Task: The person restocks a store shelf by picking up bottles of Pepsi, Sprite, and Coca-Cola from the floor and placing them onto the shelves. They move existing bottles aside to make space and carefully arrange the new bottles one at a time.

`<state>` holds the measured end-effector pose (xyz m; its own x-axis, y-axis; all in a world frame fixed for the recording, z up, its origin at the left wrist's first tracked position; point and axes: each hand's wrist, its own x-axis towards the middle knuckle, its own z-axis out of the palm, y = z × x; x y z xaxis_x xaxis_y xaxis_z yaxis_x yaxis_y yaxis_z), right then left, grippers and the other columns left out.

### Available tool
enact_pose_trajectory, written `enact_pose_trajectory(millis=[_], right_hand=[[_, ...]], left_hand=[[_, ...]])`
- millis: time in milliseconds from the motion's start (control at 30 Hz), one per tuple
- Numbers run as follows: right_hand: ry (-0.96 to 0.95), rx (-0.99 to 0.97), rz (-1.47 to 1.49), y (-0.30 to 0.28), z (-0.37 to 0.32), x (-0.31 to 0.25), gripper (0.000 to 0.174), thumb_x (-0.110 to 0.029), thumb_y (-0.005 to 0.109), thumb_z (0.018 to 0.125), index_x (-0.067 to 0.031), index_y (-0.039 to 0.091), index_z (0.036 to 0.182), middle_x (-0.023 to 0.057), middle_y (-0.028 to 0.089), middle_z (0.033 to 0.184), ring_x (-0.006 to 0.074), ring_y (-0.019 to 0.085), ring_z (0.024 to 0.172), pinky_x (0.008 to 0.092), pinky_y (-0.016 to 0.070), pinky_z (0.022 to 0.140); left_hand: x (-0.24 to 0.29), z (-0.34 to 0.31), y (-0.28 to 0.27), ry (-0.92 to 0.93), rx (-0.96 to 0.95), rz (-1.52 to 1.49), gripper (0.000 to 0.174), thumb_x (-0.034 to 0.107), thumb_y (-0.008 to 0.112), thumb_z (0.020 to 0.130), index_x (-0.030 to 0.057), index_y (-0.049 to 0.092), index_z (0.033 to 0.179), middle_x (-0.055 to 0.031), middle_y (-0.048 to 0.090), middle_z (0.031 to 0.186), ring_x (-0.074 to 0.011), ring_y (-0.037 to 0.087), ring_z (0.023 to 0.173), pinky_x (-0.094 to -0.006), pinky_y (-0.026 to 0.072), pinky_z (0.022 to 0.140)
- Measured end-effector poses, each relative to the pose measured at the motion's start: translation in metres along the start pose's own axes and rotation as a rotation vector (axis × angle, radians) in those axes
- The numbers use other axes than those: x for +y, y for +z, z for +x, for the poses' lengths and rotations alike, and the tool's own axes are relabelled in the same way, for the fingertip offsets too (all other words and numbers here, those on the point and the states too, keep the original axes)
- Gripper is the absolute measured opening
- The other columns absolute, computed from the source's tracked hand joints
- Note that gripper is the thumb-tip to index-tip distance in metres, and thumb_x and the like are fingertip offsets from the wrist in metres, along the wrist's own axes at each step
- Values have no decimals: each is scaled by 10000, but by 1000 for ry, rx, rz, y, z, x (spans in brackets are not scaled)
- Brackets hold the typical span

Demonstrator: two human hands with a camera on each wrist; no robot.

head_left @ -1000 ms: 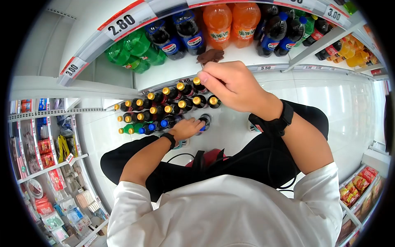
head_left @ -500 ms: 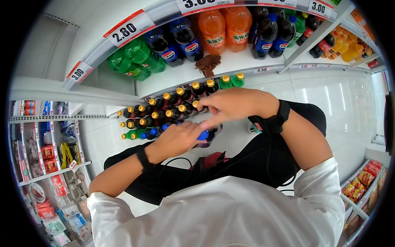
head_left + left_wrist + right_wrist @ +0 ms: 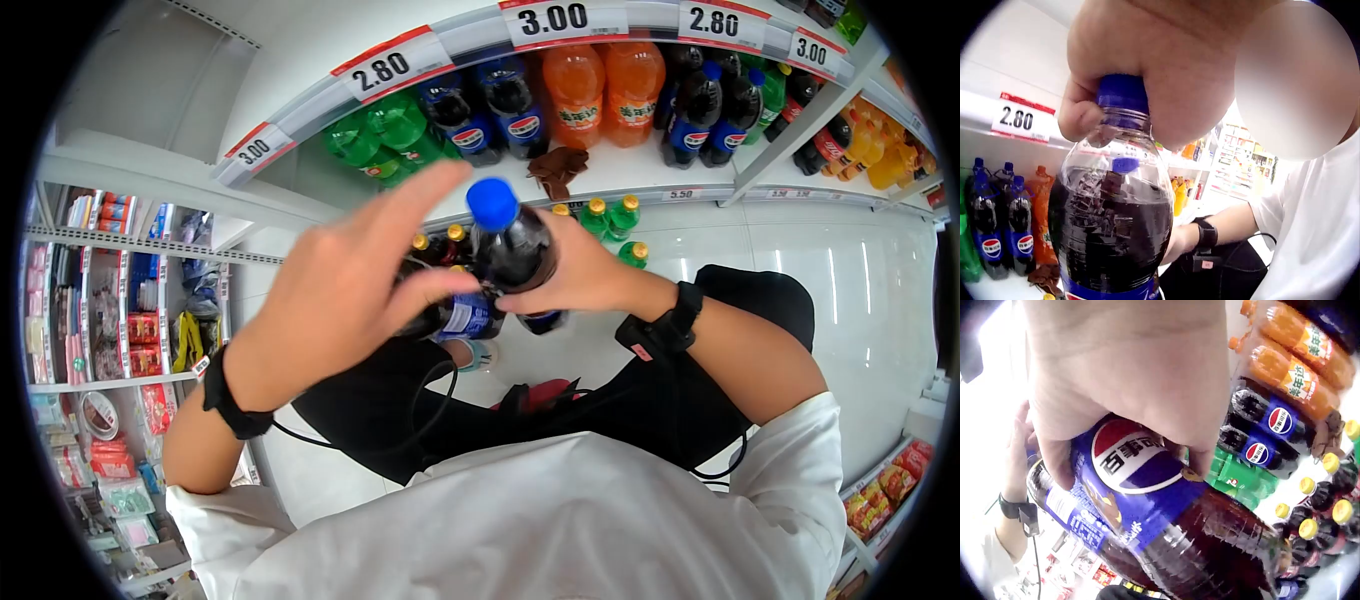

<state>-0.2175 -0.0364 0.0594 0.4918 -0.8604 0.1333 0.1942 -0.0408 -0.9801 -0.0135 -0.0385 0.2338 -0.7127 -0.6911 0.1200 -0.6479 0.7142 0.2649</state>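
My right hand [image 3: 585, 270] grips a Pepsi bottle [image 3: 515, 250] with a blue cap, its fingers round the blue label [image 3: 1129, 456] in the right wrist view. Beside it, my left hand [image 3: 320, 280] holds a second Pepsi bottle [image 3: 1110, 231] by the neck, just under its blue cap [image 3: 1122, 92]. In the head view the left thumb and index finger spread toward the first bottle, and the hand hides the second bottle's top. Both bottles hold dark cola and are raised in front of me, close together.
Dark bottles with yellow caps [image 3: 1308, 529] stand in rows on the floor by the shelf, with green bottles [image 3: 622, 215] to the right. The lower shelf carries orange soda [image 3: 575, 95], Pepsi and green bottles, plus a crumpled brown cloth [image 3: 557, 172]. My knees are spread below.
My left hand has risen from the floor bottles with a Pepsi bottle in its grip. The right hand, earlier raised and without a bottle, has come down and now holds another Pepsi bottle.
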Motion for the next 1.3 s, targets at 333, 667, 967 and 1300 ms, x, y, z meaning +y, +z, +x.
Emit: enact_pose_trajectory(millis=[333,667,967,1300], right_hand=[[425,9,738,15,-7,-18,397,-120,734,793,-46,574,1148,72,637,1027,165,620,943,323,502,837],[362,55,712,-4,-10,-26,548,-260,614,851,39,512,1299,215,608,1246,275,626,1073,423,501,945],[273,49,724,-23,-6,-35,520,-300,589,847,63,544,1216,259,606,1226,308,625,1080,419,503,946],[48,27,954,-42,-11,-67,528,-197,629,868,-8,454,1328,247,643,1129,319,666,1001,440,578,818]], left_hand=[[0,25,-56,62,263,138,452,-29,649,851,54,554,1285,34,250,700,-81,266,622,-220,244,580],[-7,67,-68,59,488,-185,164,83,560,955,-2,641,1069,32,389,717,-57,337,640,-226,230,554],[44,105,-61,-15,529,-1015,281,250,591,925,-30,602,945,-75,609,797,-138,593,789,-268,489,741],[1,137,-29,147,140,-974,673,350,712,837,33,400,1342,-159,608,1148,-283,650,1033,-412,533,902]])
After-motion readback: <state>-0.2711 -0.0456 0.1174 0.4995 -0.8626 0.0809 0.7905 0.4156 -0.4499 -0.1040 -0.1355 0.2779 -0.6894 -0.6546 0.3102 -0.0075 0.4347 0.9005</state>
